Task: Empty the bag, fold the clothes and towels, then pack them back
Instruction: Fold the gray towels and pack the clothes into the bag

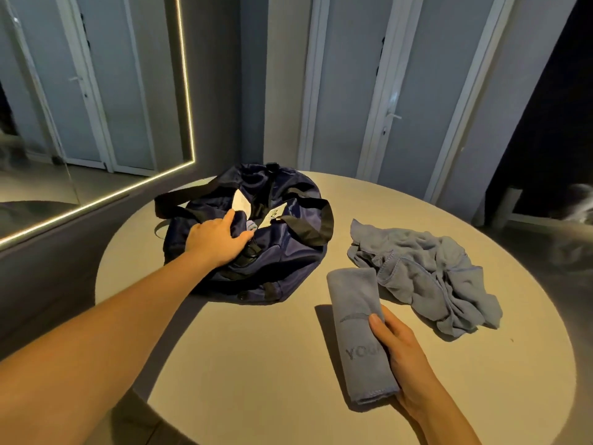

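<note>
A dark navy duffel bag (282,252) with black straps lies on the round table (256,364), its top open with a bit of blue cloth showing inside. My left hand (215,240) grips the near edge of the bag's opening. A folded blue-grey towel (356,329) lies in front of the bag, lettering on its top face. My right hand (401,358) holds this towel along its right side, thumb on top. A crumpled blue-grey cloth (430,274) lies to the right of the bag, beyond the folded towel.
A mirror with a lit edge strip (96,200) leans against the wall at the left. Closed white doors (385,91) stand behind the table. A blurred light shape (577,203) shows at the far right.
</note>
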`<state>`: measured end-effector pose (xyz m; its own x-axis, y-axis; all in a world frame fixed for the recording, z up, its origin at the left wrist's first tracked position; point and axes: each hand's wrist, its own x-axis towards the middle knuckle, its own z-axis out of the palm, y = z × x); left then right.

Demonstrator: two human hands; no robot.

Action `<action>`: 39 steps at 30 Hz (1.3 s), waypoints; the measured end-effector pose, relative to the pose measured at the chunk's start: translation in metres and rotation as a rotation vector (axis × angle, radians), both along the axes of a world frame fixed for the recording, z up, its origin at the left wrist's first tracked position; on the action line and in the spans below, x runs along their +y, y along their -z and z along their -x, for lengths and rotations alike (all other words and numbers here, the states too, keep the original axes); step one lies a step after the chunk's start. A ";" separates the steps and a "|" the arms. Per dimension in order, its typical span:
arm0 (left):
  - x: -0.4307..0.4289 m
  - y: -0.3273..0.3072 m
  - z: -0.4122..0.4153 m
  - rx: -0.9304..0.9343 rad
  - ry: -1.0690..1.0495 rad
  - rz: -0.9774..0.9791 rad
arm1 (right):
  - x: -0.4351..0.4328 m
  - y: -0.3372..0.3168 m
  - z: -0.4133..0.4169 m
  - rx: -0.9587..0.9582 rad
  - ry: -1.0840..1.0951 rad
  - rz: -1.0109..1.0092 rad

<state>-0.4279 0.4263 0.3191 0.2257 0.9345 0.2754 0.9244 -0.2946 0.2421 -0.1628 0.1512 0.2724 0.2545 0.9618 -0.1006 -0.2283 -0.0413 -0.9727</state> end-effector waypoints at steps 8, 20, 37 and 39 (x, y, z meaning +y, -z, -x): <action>-0.046 0.000 0.029 -0.081 0.126 -0.032 | 0.014 -0.041 0.016 -0.267 -0.042 -0.052; -0.124 -0.020 0.056 -0.058 0.106 -0.012 | 0.132 -0.136 0.071 -0.553 -0.008 -0.121; -0.068 -0.020 0.020 -0.245 -0.111 -0.042 | 0.233 -0.141 0.067 -0.408 -0.122 -0.248; -0.067 -0.023 0.029 -0.543 -0.134 -0.009 | 0.234 -0.140 0.064 -0.385 -0.132 -0.266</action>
<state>-0.4566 0.3590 0.3417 -0.0713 0.9421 0.3276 0.6970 -0.1879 0.6920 -0.2270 0.3854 0.4125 0.0986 0.9680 0.2309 0.1403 0.2162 -0.9662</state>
